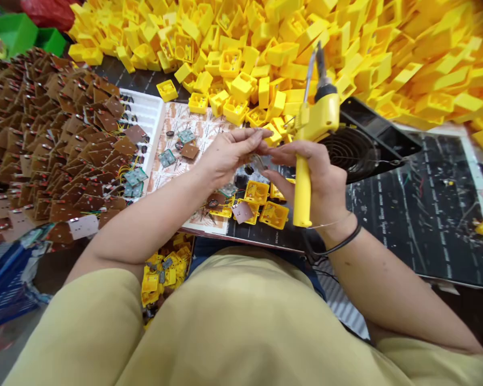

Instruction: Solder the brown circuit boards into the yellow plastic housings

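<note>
A yellow soldering gun (317,117) is held in my right hand (327,177), its handle down along the palm and its metal tip pointing up and away. The thumb and forefinger of that hand reach toward my left hand (229,155), whose fingers are pinched together. Something small and shiny shows between the two hands, too hidden to name. Just below them lie open yellow housings (274,214), one with a pale square board (242,212) resting over it. Left of my left hand are small green circuit boards (167,158) and a brown board (190,151).
A huge heap of yellow housings (241,86) covers the back of the bench. Brown boards (56,145) are piled at the left, beside a white foam tray (155,123). A black fan (356,145) stands right of my right hand. Under the bench edge are more yellow parts (161,279).
</note>
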`<control>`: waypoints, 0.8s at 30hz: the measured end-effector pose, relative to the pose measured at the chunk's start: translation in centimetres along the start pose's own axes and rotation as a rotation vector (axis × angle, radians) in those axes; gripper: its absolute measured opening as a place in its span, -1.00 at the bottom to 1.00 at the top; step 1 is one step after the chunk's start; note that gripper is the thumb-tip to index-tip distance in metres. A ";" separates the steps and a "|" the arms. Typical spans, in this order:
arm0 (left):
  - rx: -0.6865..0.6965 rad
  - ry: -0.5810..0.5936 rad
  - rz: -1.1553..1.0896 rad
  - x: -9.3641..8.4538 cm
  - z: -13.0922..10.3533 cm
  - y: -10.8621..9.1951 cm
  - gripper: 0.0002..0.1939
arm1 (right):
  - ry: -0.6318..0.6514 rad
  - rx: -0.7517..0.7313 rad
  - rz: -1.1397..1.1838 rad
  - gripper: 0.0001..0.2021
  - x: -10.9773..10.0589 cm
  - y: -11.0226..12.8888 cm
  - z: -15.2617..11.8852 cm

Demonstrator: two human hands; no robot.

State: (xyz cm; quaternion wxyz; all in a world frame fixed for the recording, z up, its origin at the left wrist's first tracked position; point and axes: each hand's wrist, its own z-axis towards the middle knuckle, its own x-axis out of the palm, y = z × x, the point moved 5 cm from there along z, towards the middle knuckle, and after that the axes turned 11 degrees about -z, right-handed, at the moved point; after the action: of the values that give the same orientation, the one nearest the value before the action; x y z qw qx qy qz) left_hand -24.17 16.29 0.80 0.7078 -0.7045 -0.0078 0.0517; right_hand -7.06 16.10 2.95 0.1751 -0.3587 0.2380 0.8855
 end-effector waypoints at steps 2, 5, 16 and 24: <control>0.001 0.069 0.098 -0.2 -0.2 -0.3 -0.81 | 0.065 -0.029 -0.062 -0.66 -0.7 -1.2 -0.9; 0.034 0.170 0.326 0.1 -0.8 -0.5 -0.92 | 0.192 -0.113 -0.091 -0.73 -0.5 -3.3 -2.3; 0.109 0.334 0.862 3.9 -1.9 0.3 -0.85 | 0.154 -0.075 -0.168 -0.71 -1.5 -2.9 -4.8; 0.007 0.346 0.703 4.0 -2.3 -0.6 -0.84 | 0.234 0.056 0.018 -0.76 -9.1 -3.9 -8.1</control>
State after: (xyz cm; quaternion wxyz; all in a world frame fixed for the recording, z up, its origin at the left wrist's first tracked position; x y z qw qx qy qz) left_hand -19.99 14.38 1.17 0.6402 -0.6601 0.3535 0.1716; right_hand 5.45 13.61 3.21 0.1483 -0.4526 0.2844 0.8321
